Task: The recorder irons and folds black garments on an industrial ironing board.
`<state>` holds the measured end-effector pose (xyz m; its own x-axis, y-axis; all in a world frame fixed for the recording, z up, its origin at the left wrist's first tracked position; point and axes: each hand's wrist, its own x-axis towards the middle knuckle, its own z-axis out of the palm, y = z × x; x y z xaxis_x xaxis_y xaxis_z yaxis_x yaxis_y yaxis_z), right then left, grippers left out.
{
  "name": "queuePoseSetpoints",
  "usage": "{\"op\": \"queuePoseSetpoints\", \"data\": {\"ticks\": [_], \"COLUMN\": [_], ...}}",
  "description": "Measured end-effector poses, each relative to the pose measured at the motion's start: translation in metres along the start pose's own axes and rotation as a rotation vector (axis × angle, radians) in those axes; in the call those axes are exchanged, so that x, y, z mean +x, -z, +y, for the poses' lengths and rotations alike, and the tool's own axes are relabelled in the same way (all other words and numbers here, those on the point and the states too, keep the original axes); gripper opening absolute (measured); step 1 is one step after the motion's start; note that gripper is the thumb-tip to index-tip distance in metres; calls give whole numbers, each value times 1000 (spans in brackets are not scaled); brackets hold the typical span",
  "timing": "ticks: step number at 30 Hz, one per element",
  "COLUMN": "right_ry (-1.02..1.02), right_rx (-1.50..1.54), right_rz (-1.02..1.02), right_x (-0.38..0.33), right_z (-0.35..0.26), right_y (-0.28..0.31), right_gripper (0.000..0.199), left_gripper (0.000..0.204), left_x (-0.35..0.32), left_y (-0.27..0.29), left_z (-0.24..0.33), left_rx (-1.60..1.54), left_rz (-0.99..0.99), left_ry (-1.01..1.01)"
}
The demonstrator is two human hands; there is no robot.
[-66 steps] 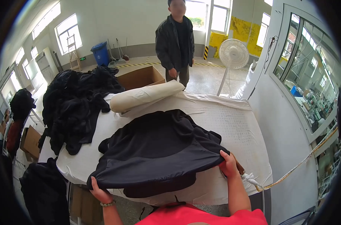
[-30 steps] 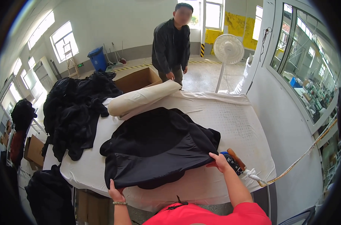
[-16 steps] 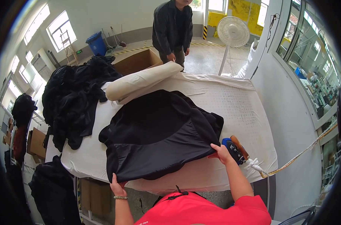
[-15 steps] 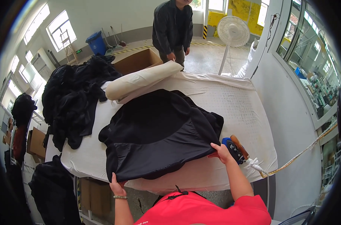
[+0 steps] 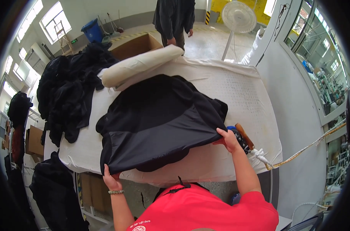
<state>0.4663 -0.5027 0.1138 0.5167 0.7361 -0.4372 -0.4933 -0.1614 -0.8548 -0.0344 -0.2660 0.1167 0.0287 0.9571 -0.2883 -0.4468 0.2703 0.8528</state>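
Note:
A black garment [image 5: 152,104] with a smoother, thinner panel along its near side lies spread on the white-covered table. Its near left corner is pinched in my left hand [image 5: 112,181], which wears a beaded bracelet. My right hand [image 5: 229,140] grips the near right corner, thumb on top. Between them the near edge is pulled fairly straight, and part of the garment hangs below it. Just beyond my right hand sits an iron [image 5: 242,138] with a brown handle and a blue part, partly hidden by that hand. What kind of garment it is I cannot tell.
A pale padded roll [image 5: 142,67] lies across the table's far side. Black garments [image 5: 69,92] are heaped at left. From the iron a wrapped cord [image 5: 294,157] runs right. Past the table are a cardboard box [image 5: 134,47], a standing person [image 5: 175,23] and a fan [image 5: 238,17].
My hands have drawn slightly farther apart, the left one shifting left, and the garment's near edge is straighter. The whole view has tilted down, so the scene sits higher in it.

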Motion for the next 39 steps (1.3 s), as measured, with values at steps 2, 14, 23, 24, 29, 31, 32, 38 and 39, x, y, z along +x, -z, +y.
{"op": "queuePoseSetpoints", "data": {"ticks": [2,14,23,24,29,31,32,38,39], "right_ry": [-20,-186,-249,-279,590,752,924,371,223], "right_rx": [-5,-79,-156,-212,-1233,-1555,-1867,-1750,-1702], "right_rz": [1,50,57,86,575,727,878,749,683], "right_x": [-11,10,3,-1,-32,-22,-15,-14,-20], "right_z": [-1,53,67,65,13,1,-2,16,10], "right_y": [1,24,26,34,41,70,83,98,98], "right_gripper": [40,40,34,35,39,40,40,42,40], "left_gripper": [46,42,40,42,56,66,67,64,60], "left_x": [-3,0,-8,-9,35,69,98,110,98], "left_y": [10,46,65,67,83,53,52,-17,-23], "left_z": [0,-37,-32,-27,-4,-1,-12,-16,-8], "left_rx": [4,105,219,215,684,778,972,1116,811], "left_rz": [2,1,14,21,222,178,137,-43,-88], "left_ry": [29,193,266,333,325,244,137,87,140]}}
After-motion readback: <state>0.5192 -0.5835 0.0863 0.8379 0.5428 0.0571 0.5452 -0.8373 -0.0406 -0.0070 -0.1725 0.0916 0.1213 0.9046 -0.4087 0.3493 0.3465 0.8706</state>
